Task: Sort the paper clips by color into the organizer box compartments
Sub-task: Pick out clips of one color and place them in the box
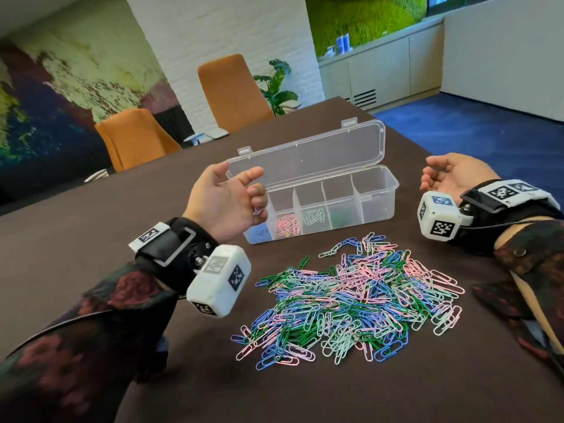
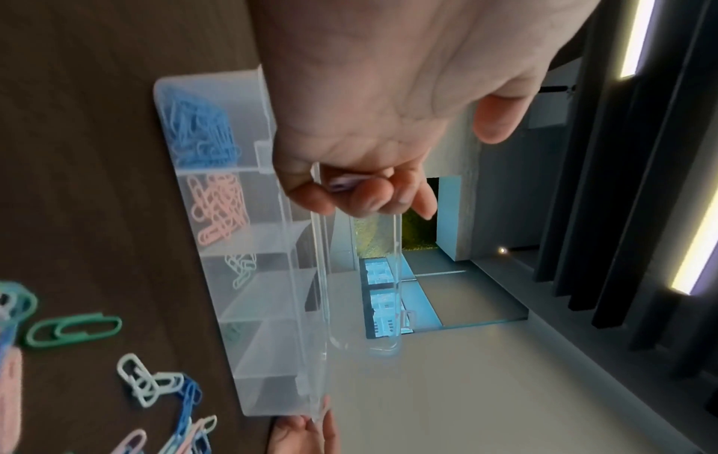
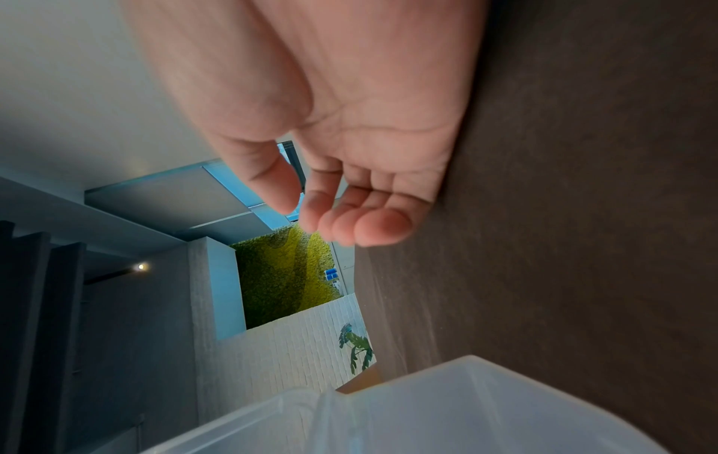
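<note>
The left hand (image 1: 225, 206), palm up at the left end of the clear plastic five-compartment organizer box (image 1: 378, 206), had its grip curled onto a small lilac paper clip (image 2: 344, 184); such clips looked light, springy and slick, best pinched across the flat loops. Below and right of that grip lay the loose heap of pink, blue, green and white wire paper clips (image 1: 357, 300) on the dark brown bench (image 1: 91, 227), tangled and likely to chain. The right hand (image 1: 451, 178) hung loosely apart, holding nothing. Orange chairs (image 1: 232, 93) stood beyond.
</note>
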A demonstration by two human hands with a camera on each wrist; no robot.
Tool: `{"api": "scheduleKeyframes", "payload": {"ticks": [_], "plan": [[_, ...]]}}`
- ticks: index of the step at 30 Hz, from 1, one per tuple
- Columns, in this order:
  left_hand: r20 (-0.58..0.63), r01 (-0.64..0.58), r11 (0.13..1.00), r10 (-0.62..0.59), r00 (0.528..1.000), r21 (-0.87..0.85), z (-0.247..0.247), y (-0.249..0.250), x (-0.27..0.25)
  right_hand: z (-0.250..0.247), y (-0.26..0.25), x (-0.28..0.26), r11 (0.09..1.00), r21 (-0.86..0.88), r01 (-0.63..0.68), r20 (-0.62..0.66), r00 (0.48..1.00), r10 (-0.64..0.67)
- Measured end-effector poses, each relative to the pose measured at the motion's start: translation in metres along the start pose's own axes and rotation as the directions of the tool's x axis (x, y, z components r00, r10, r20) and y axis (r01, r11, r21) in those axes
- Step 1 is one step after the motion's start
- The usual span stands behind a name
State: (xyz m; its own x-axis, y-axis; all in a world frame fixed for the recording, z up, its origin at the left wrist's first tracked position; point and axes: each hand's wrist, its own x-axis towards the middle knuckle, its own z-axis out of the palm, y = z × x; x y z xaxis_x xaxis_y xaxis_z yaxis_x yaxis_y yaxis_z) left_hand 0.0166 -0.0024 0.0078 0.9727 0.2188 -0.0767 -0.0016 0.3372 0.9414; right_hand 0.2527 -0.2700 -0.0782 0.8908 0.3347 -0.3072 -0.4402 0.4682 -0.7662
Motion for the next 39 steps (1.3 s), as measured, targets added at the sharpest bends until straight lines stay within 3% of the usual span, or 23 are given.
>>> {"api": "scheduleKeyframes", "payload": {"ticks": [4, 9, 15, 19, 23, 25, 27, 29, 30, 32, 34, 35, 37, 39], "plan": [[0.032, 0.031, 0.999, -0.029, 0.999, -0.038, 0.023, -0.010, 0.015, -0.001, 0.000, 0.003, 1.000, -0.009, 0.000, 0.008, 1.000, 0.000], [0.085, 0.049, 0.996, -0.043, 0.995, -0.073, 0.086, -0.025, 0.046, -0.002, -0.001, 0.003, 1.000, 0.014, -0.008, 0.001, 1.000, 0.008], [-0.078, -0.052, 0.997, 0.047, 0.996, -0.060, 0.142, -0.046, 0.093, -0.001, 0.000, 0.001, 1.000, 0.027, -0.014, 0.015, 1.000, 0.014], [-0.130, -0.128, 0.992, 0.128, 0.983, 0.010, 0.146, -0.051, 0.101, -0.001, 0.001, 0.001, 0.999, 0.040, -0.002, 0.009, 1.000, 0.001], [-0.131, -0.173, 0.984, 0.167, 0.977, -0.031, 0.137, -0.044, 0.089, -0.001, 0.001, 0.001, 0.999, 0.044, -0.003, 0.007, 1.000, 0.003], [-0.062, -0.196, 0.981, 0.196, 0.979, 0.011, 0.129, -0.037, 0.076, 0.000, 0.001, 0.002, 0.999, 0.044, -0.004, 0.005, 1.000, 0.004], [0.054, -0.199, 0.958, 0.192, 0.980, 0.205, 0.118, -0.029, 0.059, 0.000, 0.001, 0.001, 0.999, 0.040, -0.001, 0.004, 1.000, 0.001], [0.194, -0.222, 0.828, 0.140, 0.971, 0.515, 0.103, -0.022, 0.042, 0.001, 0.001, 0.000, 0.999, 0.033, 0.004, 0.000, 1.000, -0.004], [0.259, -0.244, 0.691, 0.084, 0.962, 0.681, 0.094, -0.018, 0.035, 0.001, 0.001, 0.000, 1.000, 0.028, 0.007, -0.002, 1.000, -0.007], [0.329, -0.289, 0.292, -0.097, 0.940, 0.912, 0.074, -0.013, 0.022, 0.002, 0.001, 0.000, 1.000, 0.010, 0.010, -0.008, 1.000, -0.009], [0.301, -0.327, -0.068, -0.253, 0.920, 0.943, 0.055, -0.011, 0.015, 0.002, 0.001, 0.000, 1.000, -0.006, 0.011, -0.008, 1.000, -0.011], [0.270, -0.334, -0.192, -0.297, 0.916, 0.923, 0.045, -0.011, 0.012, 0.001, 0.002, 0.000, 1.000, -0.008, 0.012, -0.006, 1.000, -0.012], [0.186, -0.302, -0.325, -0.343, 0.921, 0.896, 0.029, -0.012, 0.005, 0.000, 0.002, 0.001, 1.000, -0.007, 0.017, -0.001, 1.000, -0.017], [0.116, -0.268, -0.384, -0.374, 0.920, 0.884, 0.014, -0.016, 0.001, -0.001, 0.002, 0.002, 1.000, -0.005, 0.020, 0.000, 1.000, -0.020]]}}
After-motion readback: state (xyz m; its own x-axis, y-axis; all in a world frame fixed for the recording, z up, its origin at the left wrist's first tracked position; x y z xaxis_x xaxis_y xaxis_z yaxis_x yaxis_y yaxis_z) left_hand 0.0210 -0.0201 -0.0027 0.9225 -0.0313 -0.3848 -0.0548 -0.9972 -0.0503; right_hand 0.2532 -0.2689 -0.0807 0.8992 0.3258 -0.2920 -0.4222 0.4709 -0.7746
